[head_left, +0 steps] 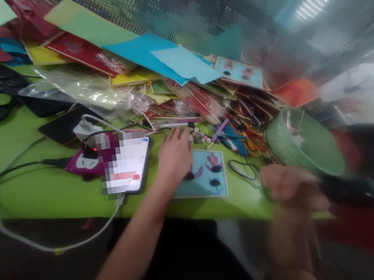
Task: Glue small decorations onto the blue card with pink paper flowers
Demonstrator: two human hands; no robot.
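While the left hand [175,153] reached palm-down over the card's upper left part, its fingers lay stretched and slightly bent, their tips beside the pebbles [200,134]; whether they pinched anything could not be told. The right hand [288,183] was a blur that looked curled, and its grip, closed on something or not, could not be made out. Between the hands, the blue card [220,188] lay flat near the front edge of the green table [196,209], with a cord [244,176] looped to its right. Beyond stood a green tub [280,145], beside orange scissors [255,143]. Leftward lay a phone [142,165] and a power strip [76,164]; sticks [198,101] and paper [141,49] were heaped behind.
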